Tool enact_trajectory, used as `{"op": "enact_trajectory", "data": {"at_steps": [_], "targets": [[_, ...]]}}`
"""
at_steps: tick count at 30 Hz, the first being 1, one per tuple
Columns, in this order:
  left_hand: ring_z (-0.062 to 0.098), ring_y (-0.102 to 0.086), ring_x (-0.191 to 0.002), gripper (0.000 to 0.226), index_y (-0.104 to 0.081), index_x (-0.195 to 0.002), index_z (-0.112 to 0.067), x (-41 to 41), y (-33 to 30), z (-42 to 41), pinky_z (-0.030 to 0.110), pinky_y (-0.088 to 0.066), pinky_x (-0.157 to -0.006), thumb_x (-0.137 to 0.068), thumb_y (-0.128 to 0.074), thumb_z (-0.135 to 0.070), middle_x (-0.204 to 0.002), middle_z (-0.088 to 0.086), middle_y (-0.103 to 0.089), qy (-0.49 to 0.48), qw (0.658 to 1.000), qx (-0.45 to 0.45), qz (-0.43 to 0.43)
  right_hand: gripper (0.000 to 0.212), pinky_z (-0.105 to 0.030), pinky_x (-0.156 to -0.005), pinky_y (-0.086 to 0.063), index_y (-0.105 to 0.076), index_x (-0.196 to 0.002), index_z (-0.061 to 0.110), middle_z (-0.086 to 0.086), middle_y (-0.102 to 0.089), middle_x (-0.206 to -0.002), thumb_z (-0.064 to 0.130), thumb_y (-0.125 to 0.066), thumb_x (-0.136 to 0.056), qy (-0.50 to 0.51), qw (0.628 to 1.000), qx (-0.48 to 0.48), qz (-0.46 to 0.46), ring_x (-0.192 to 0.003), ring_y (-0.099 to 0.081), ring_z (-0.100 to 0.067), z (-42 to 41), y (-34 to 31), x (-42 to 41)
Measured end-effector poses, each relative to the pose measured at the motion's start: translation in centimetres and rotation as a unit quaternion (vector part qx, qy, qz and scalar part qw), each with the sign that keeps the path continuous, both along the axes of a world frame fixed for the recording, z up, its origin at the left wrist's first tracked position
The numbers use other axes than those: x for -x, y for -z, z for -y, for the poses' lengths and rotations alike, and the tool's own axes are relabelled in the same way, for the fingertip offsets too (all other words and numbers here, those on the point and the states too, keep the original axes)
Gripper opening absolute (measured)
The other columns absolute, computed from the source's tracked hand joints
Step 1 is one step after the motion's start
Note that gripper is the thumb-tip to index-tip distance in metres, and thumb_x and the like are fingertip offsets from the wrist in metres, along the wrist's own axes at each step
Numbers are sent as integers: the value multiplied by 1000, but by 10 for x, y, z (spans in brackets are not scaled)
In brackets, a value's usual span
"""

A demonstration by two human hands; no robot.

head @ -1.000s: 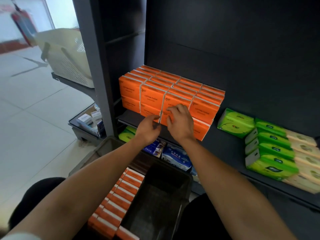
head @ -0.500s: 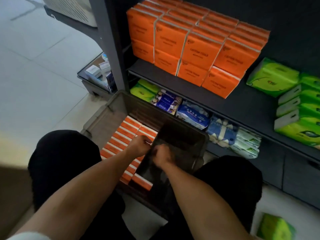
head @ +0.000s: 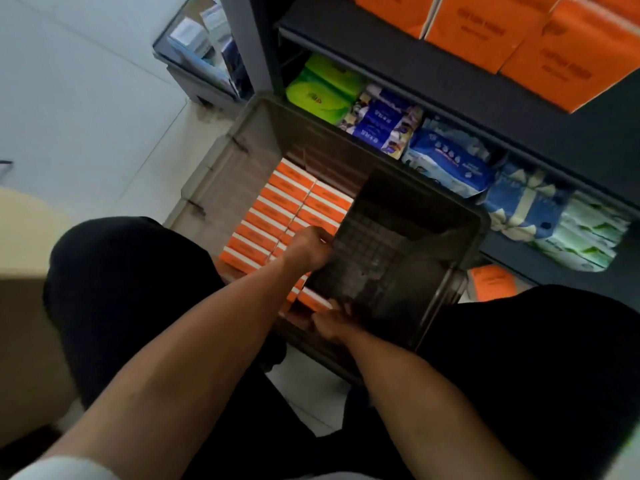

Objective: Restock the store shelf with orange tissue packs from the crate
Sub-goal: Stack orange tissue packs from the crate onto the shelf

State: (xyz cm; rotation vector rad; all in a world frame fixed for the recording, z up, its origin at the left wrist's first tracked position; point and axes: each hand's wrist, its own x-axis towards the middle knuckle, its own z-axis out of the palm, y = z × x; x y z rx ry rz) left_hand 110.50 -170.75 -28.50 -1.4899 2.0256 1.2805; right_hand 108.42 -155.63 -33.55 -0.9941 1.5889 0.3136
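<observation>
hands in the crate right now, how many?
2. Left hand sits on the right column of orange packs, midway along the crate. Right hand is at that column's near end, blurred. Fingertips are hidden, so grip is unclear.

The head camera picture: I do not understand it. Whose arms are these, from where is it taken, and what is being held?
A person wears the camera on the head, so you look down along their own arms. They crouch before a dark crate on the floor, partly filled with orange tissue packs. The left hand and right hand both reach to the packs' inner edge; whether either grips one is unclear. Above, the store shelf carries more orange packs; the lower level holds green and blue packs.
</observation>
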Motion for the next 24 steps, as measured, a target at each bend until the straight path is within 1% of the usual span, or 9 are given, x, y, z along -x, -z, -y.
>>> {"op": "enact_trajectory", "data": {"at_steps": [3,6,10,13,15,18,20,22,24], "targets": [[25,-63,-107,24,-73,-107,-18,-3,5,-1,28,-47,-83,-88,-57,-18,-113,8,-70,11,1000,1,10,62,-46,-122,6,-17,-158,28,-3,12,-166,56,-20,-103,45,998,-27,-18,-150,17,-31,-2,17,-5],[25,-60,-113,27,-72,-111,-17,-3,5,-3,30,-49,-91,-90,-56,-18,-120,8,-66,23,1000,-15,14,68,-49,-120,5,-19,-157,31,-1,15,-165,65,-21,-98,72,995,-60,-23,-150,19,-32,-3,23,-9],[25,-57,-117,30,-68,-119,-17,-1,2,-6,32,-49,-94,-93,-53,-21,-126,7,-62,42,999,-17,17,68,-50,-121,-2,-29,-155,25,-6,11,-165,62,-33,-97,98,994,-41,-24,-150,13,-35,-5,16,-4],[24,-60,-108,28,-69,-114,-17,-2,1,-8,31,-49,-82,-93,-54,-26,-118,5,-65,44,999,-23,19,78,-44,-122,-11,-20,-157,24,-10,-1,-166,54,-53,-92,145,989,28,-24,-152,-2,-32,-7,15,-2],[23,-62,-100,24,-70,-106,-18,-4,2,-9,30,-48,-75,-91,-56,-30,-110,5,-67,38,999,-27,17,86,-43,-123,-12,-15,-158,23,-10,-3,-165,49,-59,-89,165,984,55,-32,-151,-5,-31,-6,6,2],[24,-63,-96,23,-70,-98,-16,-4,-2,-12,31,-46,-74,-93,-56,-33,-107,7,-69,29,999,-19,7,71,-48,-123,-12,-29,-152,12,-16,-17,-160,37,-58,-93,139,981,102,-86,-149,-9,-36,0,-11,11],[27,-62,-102,22,-70,-100,-15,-4,-6,-15,30,-45,-78,-95,-53,-29,-111,9,-68,34,999,-2,3,51,-45,-118,-26,-44,-145,15,-10,-26,-155,27,-54,-96,176,960,169,-134,-144,-26,-34,5,-20,17],[28,-62,-104,18,-68,-97,-15,-5,-12,-17,29,-44,-79,-95,-51,-23,-113,11,-68,32,999,5,5,37,-43,-108,-41,-57,-132,19,-6,-34,-145,26,-51,-96,238,937,201,-155,-129,-44,-32,11,-30,24],[28,-61,-107,22,-68,-104,-12,-6,-20,-17,28,-43,-80,-93,-51,-21,-116,11,-67,19,1000,13,7,29,-42,-99,-47,-66,-118,15,-8,-46,-131,27,-54,-94,259,926,218,-168,-116,-54,-33,20,-38,31]]}}
